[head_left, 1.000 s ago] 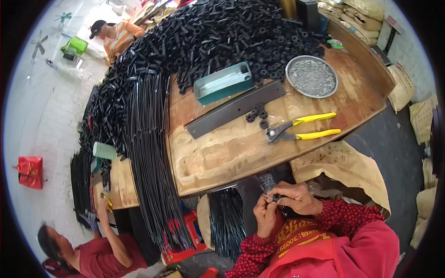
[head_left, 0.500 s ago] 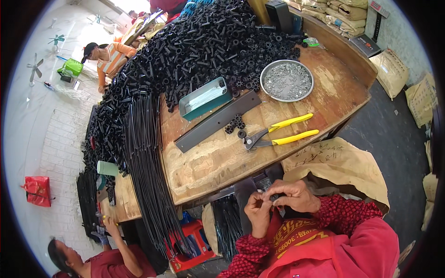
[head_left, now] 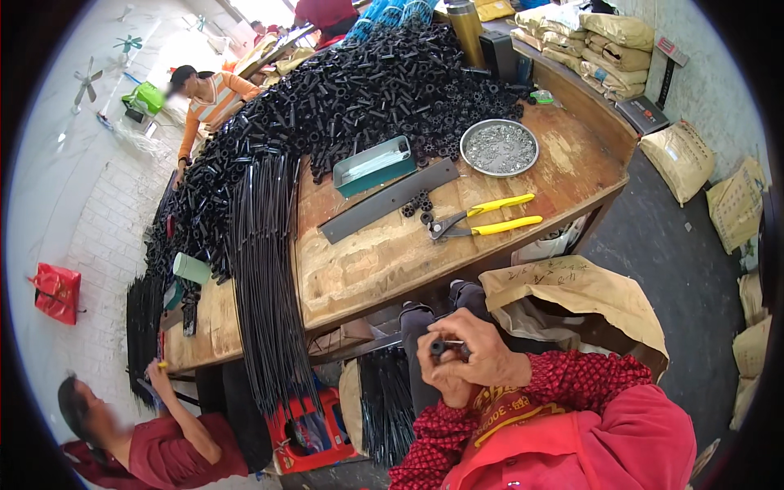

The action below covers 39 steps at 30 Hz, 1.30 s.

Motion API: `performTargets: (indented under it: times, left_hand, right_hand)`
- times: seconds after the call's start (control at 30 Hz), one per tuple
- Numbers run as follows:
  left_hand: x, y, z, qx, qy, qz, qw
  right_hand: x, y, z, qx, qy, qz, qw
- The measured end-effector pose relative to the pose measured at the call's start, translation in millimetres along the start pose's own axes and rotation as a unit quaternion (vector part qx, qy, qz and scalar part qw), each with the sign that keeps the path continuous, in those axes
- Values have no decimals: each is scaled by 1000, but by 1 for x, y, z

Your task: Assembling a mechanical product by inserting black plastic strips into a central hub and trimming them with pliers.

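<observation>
Close together above my lap, both hands are closed around a small black ribbed plastic fitting. My left hand grips it from below and the left. Over its top bend the fingers of my right hand, and a thin pale sliver shows between the two hands, too small to name. On the wooden table ahead lie yellow-handled cutting pliers with parted handles. Several black fittings sit beside their jaws. A grey metal bar lies behind these.
A teal tray holds thin pale strips; a round metal dish holds small shiny pieces. Black fittings heap up behind. Long black rods overhang the table's front edge. An open paper sack stands at my right. Two co-workers sit at the left.
My hands have moved slightly left and turned, so the black fitting's end now shows. The view has shifted a little. At lower left, the co-worker's raised hand has moved left.
</observation>
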State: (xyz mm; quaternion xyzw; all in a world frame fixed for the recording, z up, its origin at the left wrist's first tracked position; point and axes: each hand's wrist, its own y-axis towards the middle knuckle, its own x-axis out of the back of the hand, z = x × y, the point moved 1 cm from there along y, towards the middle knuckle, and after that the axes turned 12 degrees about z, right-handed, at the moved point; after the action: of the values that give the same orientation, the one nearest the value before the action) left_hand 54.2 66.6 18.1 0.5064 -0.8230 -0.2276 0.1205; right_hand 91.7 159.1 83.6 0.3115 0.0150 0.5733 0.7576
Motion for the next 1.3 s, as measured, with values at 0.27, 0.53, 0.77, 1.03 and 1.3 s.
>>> performTargets:
  times: [0.27,0.53,0.77,1.03,1.3]
  left_hand:
    - [29,-7,-37,49,75,13,996]
    - [41,-32,-35,-22,-73,43,996]
    - [47,-37,-41,-43,-2,78,996]
    - [43,-35,-24,72,-70,138,985]
    - [31,-3,-49,122,2,104,987]
  right_hand:
    - [-5,-19,23,51,-52,124,990]
    - [-11,-35,40,91,-11,119,989]
    - [-8,-40,44,-55,96,151,982]
    - [6,-33,24,-13,5,136,991]
    - [1,-14,16,80,-182,57,978]
